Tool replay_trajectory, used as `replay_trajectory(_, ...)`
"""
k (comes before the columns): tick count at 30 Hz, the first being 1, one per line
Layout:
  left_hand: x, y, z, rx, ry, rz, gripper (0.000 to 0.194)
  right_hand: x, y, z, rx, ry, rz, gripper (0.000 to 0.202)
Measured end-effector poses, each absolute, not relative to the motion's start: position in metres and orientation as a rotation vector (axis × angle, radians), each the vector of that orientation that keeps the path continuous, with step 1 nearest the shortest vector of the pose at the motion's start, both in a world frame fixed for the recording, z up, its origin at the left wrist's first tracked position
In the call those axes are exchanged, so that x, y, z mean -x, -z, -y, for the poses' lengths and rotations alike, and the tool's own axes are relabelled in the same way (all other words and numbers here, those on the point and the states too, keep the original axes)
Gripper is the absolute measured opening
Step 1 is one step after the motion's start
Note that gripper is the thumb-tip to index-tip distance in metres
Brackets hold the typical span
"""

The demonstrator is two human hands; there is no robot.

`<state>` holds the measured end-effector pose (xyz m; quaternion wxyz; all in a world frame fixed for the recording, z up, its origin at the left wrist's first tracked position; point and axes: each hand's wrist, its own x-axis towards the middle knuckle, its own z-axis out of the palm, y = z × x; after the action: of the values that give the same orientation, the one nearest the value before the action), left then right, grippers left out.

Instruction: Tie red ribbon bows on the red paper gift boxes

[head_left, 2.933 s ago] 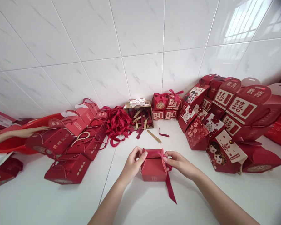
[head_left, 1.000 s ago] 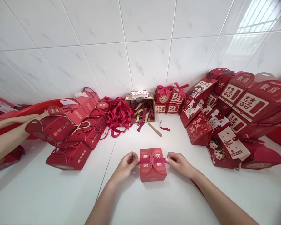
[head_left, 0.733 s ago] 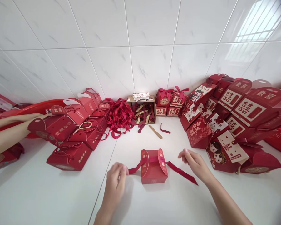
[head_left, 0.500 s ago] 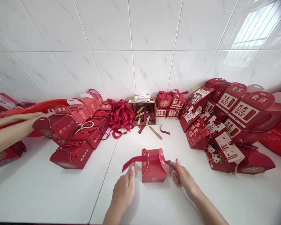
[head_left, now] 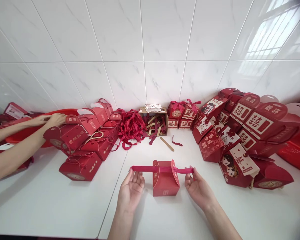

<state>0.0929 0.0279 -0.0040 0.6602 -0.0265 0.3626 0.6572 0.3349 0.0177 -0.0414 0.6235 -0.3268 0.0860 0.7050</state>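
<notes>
So, L hand (head_left: 133, 191): pinching ribbon (head_left: 144, 169) end
R hand (head_left: 200, 191): pinching opp. end
Box (head_left: 166, 186): upright btwn hands, touching neither, ribbon thru flaps (head_left: 155, 176)
Ribbon pile (head_left: 132, 124): beyond L hand, tangled

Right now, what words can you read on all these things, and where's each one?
"歡喜": flaps of the two big boxes on the right.
"囍": white labels on those boxes.
"囍": labels on the small lower boxes by the wall.
"歡喜": flap of a left-hand box.
Too small or blurred: the mark on the middle box, gold writing on the front left box, print on the white slips.
</notes>
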Motion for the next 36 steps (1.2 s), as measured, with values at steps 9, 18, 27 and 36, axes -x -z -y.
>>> replay_trajectory(9,-0.087,-0.025,-0.034,-0.372,-1.934,-0.938,0.014,-0.355,0.004,-0.019,0.884,-1.000,0.508,0.019)
replay_trajectory(18,-0.108,-0.079,-0.044,-0.964,-1.952,-0.944,0.018,-0.346,-0.060,-0.028,1.013,-0.563,1.030,0.020)
replay_trajectory(27,-0.121,-0.108,-0.043,-1.226,-1.888,-0.970,0.021,-0.325,-0.092,-0.032,0.918,-0.529,1.296,0.017)
replay_trajectory(36,-0.127,-0.117,-0.047,-1.176,-1.779,-0.861,0.022,-0.316,-0.106,-0.042,0.731,-0.694,1.306,0.012)
